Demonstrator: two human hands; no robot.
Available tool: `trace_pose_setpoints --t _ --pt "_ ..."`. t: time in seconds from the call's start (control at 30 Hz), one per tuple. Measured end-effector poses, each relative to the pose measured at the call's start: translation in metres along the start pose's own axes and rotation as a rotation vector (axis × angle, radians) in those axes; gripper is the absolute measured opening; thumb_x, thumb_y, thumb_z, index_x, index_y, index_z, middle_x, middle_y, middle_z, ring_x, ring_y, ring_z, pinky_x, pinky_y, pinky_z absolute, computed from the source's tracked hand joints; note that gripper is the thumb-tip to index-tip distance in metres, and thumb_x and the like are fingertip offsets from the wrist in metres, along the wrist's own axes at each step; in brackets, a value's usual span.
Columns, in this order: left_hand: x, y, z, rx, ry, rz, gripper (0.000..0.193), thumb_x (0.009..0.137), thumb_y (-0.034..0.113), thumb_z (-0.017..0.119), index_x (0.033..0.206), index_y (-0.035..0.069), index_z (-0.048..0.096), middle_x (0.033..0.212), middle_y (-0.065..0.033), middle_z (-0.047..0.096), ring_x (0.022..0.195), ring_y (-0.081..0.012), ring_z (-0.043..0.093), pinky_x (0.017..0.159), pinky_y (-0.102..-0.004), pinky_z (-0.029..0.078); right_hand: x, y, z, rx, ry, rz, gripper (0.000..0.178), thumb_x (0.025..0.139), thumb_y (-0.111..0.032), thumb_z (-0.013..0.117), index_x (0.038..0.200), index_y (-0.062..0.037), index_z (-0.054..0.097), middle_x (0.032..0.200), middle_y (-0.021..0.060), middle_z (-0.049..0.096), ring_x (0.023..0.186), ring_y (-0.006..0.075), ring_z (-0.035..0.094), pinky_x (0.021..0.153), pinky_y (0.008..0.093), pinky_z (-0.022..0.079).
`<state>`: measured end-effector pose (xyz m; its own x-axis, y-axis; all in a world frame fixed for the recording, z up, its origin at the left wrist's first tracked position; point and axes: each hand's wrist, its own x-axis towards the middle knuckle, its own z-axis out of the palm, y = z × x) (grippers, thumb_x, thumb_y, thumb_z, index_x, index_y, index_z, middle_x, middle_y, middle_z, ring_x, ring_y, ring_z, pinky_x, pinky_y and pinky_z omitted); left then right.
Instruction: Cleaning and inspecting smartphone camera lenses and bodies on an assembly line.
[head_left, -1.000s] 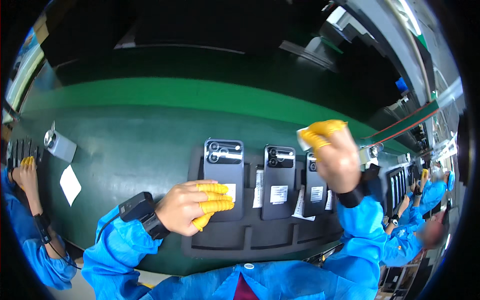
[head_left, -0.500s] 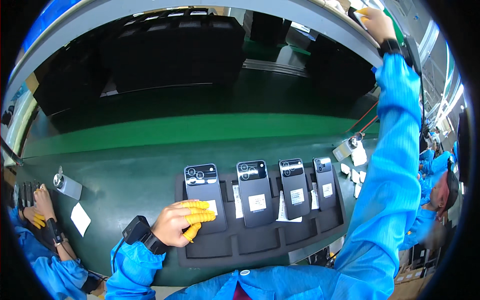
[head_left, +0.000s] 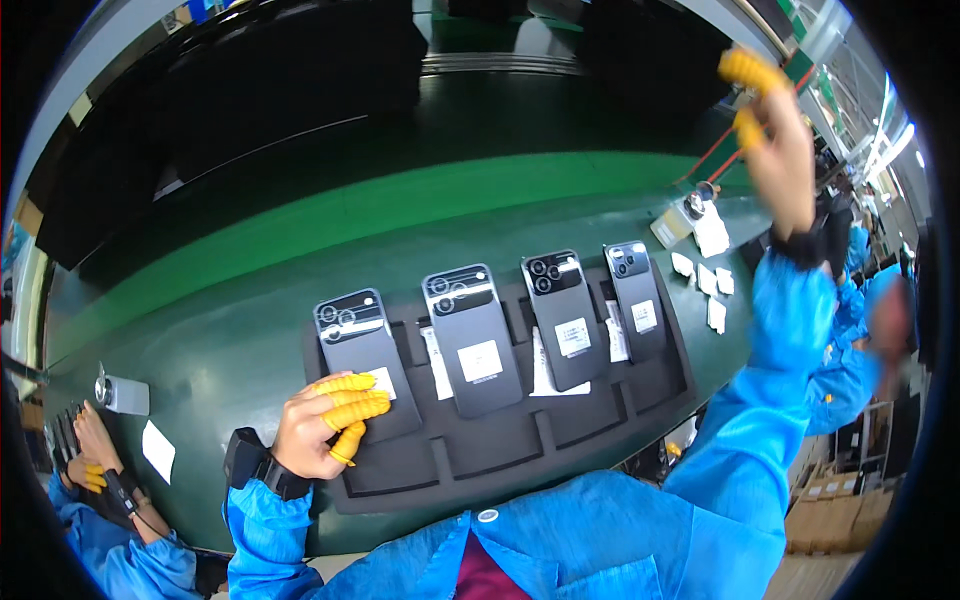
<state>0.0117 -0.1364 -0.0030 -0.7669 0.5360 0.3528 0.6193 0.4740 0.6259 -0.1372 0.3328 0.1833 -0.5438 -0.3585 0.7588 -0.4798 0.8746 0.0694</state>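
My left hand [head_left: 322, 427], in yellow finger cots, lies on the lower part of the leftmost smartphone [head_left: 362, 350]. Its fingers are stretched over the edge of the white label, thumb apart below. Several dark grey smartphones stand in a row, back side up, in a black foam tray [head_left: 390, 487]. Each carries a white label, such as the one on the second phone [head_left: 470, 318]. At the upper right, my right hand [head_left: 783, 150] is raised off the table, blurred by motion. Its yellow-capped finger and thumb are apart, with nothing visible between them.
A bottle with a metal top [head_left: 676, 222], white cloths [head_left: 711, 232] and small white pads [head_left: 706, 279] lie right of the tray. Left are another bottle [head_left: 126, 396] and a white sheet [head_left: 158, 451]. A co-worker's hands [head_left: 92, 440] work at far left. Black boxes [head_left: 270, 100] stand behind.
My right hand has come down from the shelf edge at the upper right, where it held something dark and white that no longer shows. The view has shifted; my left hand stays on the leftmost smartphone.
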Motion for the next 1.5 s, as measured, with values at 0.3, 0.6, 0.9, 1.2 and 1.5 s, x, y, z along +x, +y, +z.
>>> trace_pose_setpoints --t 0.3,0.6,0.9,1.2,1.5 --pt "-0.012 0.037 0.008 -0.1 0.083 -0.125 0.025 0.078 0.014 0.066 0.098 0.0 0.073 0.095 -0.013 0.073 0.096 -0.0329 0.068 0.085 -0.0395 0.051 -0.225 -0.029 -0.005 0.25 -0.609 0.912 0.028 0.076 0.005 0.055 0.102 0.0031 0.066 0.088 0.0205 0.067 0.083 0.0319 0.067 0.074 0.0362 0.052" --pt "-0.051 0.05 0.003 -0.255 0.148 -0.467 0.028 0.078 0.016 0.063 0.097 -0.002 0.073 0.078 -0.0135 0.073 0.068 -0.0171 0.066 0.065 -0.0288 0.05 -0.231 -0.048 -0.007 0.458 -0.668 0.888 0.027 0.078 0.002 0.056 0.103 0.0049 0.066 0.087 0.0206 0.069 0.08 0.0293 0.069 0.074 0.0362 0.053" --pt "-0.022 0.07 -0.066 0.097 0.215 -0.368 0.038 0.077 0.019 0.066 0.109 -0.002 0.068 0.081 -0.014 0.072 0.069 -0.0184 0.066 0.065 -0.0279 0.049 -0.162 -0.078 0.014 0.648 -0.853 0.272 0.031 0.079 -0.019 0.074 0.103 -0.0016 0.068 0.091 0.0167 0.069 0.084 0.034 0.068 0.077 0.0406 0.055" --pt "0.124 0.077 0.054 0.187 -0.394 0.369 0.053 0.078 0.012 0.066 0.13 0.006 0.057 0.127 -0.0139 0.06 0.12 -0.0312 0.057 0.102 -0.0412 0.047 -0.091 -0.074 0.078 0.53 -0.972 0.108 0.058 0.07 -0.012 0.082 0.121 0.0009 0.058 0.094 0.0149 0.061 0.082 0.0289 0.062 0.076 0.0383 0.052" --pt "0.12 0.046 0.119 -0.042 -0.436 0.436 0.048 0.082 0.013 0.062 0.129 0.008 0.059 0.125 -0.0116 0.062 0.123 -0.0303 0.055 0.101 -0.0397 0.047 -0.06 -0.101 0.091 0.361 -1.256 0.118 0.045 0.065 -0.01 0.083 0.105 0.0025 0.066 0.086 0.0187 0.069 0.087 0.0349 0.068 0.075 0.0411 0.054"
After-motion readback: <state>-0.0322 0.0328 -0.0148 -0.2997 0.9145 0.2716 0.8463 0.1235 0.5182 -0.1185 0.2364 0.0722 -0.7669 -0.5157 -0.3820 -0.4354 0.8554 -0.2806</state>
